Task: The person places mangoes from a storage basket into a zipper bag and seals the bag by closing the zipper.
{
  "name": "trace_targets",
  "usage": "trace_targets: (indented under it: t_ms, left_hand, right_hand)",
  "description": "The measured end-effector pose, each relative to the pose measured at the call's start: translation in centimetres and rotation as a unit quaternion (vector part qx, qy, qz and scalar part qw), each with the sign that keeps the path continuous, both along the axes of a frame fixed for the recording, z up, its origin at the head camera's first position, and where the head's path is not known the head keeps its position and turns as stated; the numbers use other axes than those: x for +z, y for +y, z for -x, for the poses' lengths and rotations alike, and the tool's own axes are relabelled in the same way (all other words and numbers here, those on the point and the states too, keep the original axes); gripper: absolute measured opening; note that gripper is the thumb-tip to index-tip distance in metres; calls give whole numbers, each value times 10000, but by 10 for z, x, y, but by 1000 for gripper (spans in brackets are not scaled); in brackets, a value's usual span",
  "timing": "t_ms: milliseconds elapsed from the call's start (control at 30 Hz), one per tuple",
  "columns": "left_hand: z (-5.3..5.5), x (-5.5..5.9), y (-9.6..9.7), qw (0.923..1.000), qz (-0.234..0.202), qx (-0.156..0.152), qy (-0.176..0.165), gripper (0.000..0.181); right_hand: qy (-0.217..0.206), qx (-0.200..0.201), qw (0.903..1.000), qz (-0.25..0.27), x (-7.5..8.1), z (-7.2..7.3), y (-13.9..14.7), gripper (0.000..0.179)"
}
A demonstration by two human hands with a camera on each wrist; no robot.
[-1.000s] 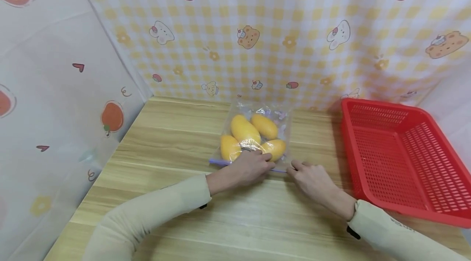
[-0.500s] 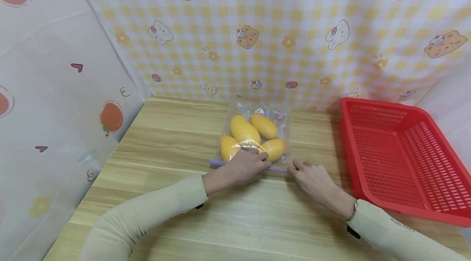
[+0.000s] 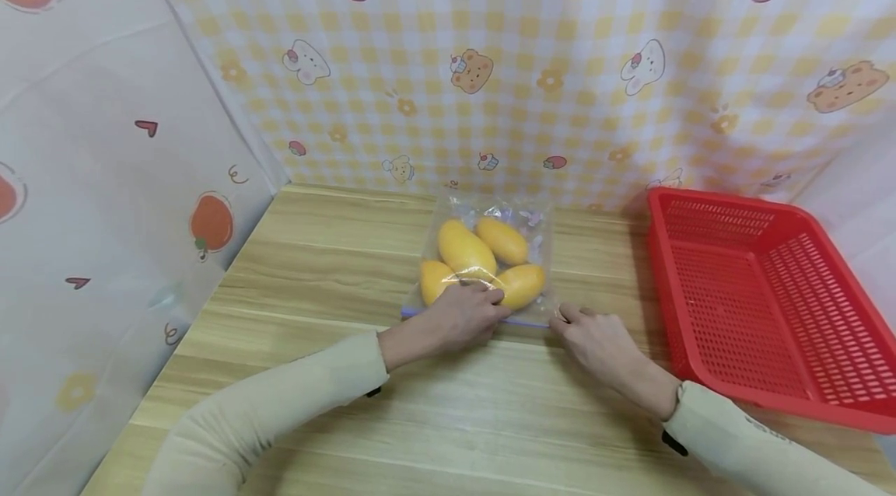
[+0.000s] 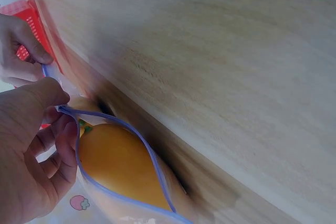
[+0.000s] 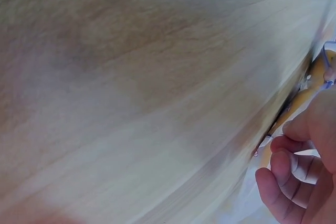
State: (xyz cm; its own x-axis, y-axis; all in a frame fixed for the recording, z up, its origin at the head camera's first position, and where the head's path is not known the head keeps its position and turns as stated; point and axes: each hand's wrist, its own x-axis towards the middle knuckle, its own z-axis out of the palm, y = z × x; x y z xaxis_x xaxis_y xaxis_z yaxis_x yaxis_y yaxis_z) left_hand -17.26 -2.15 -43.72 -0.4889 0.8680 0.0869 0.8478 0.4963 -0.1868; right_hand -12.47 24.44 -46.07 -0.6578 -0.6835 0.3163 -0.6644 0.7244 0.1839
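A clear zip bag (image 3: 537, 228) lies on the table with several yellow mangoes (image 3: 467, 251) inside. Its purple zip strip (image 3: 413, 312) runs along the near edge. My left hand (image 3: 467, 315) pinches the strip near its middle between thumb and fingers. To the left of that pinch the mouth gapes, and a mango (image 4: 118, 161) shows through it in the left wrist view. At the bag's near right corner, my right hand (image 3: 595, 340) pinches the end of the strip. The right fingertips (image 5: 281, 142) are curled together; their exact contact is partly hidden.
A red plastic basket (image 3: 675, 309) with slotted walls stands to the right, close to the right forearm. Behind the wooden table (image 3: 336, 263) hangs a yellow checked curtain (image 3: 392, 53). A white printed sheet (image 3: 105, 193) borders the left side.
My left hand has slid slightly left along the zip strip. The right hand has stayed at the bag's corner, and the mangoes have barely shifted.
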Motion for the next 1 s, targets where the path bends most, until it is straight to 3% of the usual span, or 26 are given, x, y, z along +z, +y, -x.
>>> trace_targets:
  t_ms: [400,700,1000]
  left_hand:
    - [1,-1,-7,9998,-16,13,178,18]
    - [0,1,-16,9997,138,-73,203,20]
    - [1,0,-24,9983,-318,-277,409,12]
  right_hand:
    - [124,25,9996,233,-3,0,2,8]
    - [60,-42,9999,125,-2,0,2,8]
    - [-5,-96,9999,67,-2,1,2,10]
